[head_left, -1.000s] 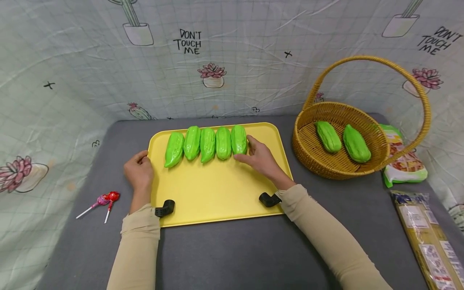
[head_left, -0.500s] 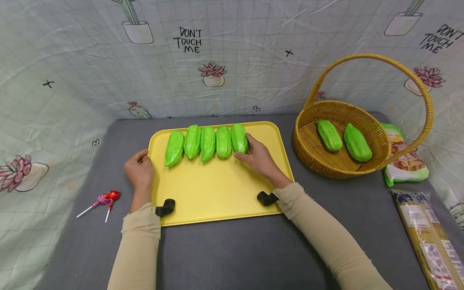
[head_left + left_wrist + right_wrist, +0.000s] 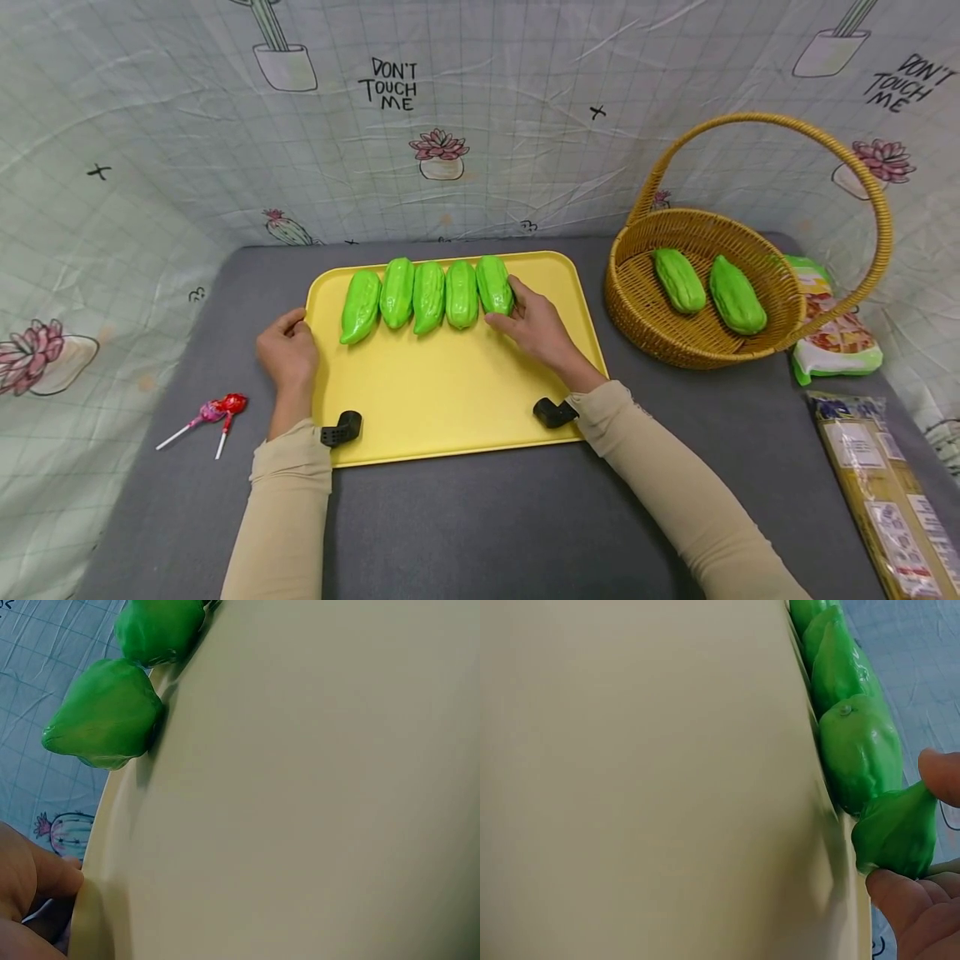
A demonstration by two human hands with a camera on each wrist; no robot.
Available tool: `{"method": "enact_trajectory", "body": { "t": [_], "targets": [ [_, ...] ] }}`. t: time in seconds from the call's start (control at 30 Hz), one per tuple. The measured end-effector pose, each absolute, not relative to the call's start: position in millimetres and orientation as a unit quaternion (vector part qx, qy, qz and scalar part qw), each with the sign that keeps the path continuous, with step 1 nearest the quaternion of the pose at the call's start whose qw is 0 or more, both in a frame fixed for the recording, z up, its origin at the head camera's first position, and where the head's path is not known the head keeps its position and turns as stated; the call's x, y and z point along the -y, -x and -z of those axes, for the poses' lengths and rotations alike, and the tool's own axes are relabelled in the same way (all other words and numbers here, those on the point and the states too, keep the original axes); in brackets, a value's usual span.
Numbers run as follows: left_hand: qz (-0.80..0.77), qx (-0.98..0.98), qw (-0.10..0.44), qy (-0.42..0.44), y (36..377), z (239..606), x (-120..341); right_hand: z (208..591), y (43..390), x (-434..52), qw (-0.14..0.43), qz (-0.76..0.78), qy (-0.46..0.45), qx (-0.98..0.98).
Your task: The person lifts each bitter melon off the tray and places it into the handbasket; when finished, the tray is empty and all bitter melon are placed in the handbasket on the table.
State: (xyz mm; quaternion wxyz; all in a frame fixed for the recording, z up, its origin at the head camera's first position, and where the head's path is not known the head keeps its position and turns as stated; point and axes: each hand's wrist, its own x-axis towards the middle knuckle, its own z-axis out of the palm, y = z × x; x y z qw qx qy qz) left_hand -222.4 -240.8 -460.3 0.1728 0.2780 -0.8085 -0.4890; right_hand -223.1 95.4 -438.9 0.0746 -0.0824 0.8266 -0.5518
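Several glossy green bitter melons (image 3: 429,297) lie side by side along the far side of a yellow tray (image 3: 450,392). My right hand (image 3: 534,323) pinches the rightmost bitter melon (image 3: 494,285) between thumb and fingers. In the right wrist view, this held bitter melon (image 3: 896,832) leans against its neighbour (image 3: 860,754), and its pointed end is at a fingertip. My left hand (image 3: 291,354) grips the tray's left rim, with fingertips on the edge in the left wrist view. The leftmost bitter melon (image 3: 105,716) lies near that rim.
A wicker basket (image 3: 637,321) with a tall handle stands right of the tray, holding two more bitter melons (image 3: 708,292). Behind it is a green-and-white food packet (image 3: 836,354). A long clear-wrapped package (image 3: 877,492) lies front right. Two lollipops (image 3: 217,408) lie at the left.
The rightmost bitter melon has tilted slightly, its far end leaning left, with my right hand still at it. The right forearm has shifted a little left. My left hand stays on the rim.
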Motion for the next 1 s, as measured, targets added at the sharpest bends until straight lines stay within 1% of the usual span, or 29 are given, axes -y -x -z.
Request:
{"method": "enact_trajectory", "body": {
  "t": [0.23,0.57,1.0],
  "targets": [
    [0.488,0.809,0.165,-0.284,222,460,241,435,219,-97,0.07,0.554,0.077,-0.826],
    [0.48,0.814,0.172,-0.278,222,461,242,423,208,-107,0.037,0.57,0.092,-0.816],
    [0.479,0.818,0.166,-0.272,220,460,241,407,195,-125,0.015,0.591,0.101,-0.8]
  ]
}}
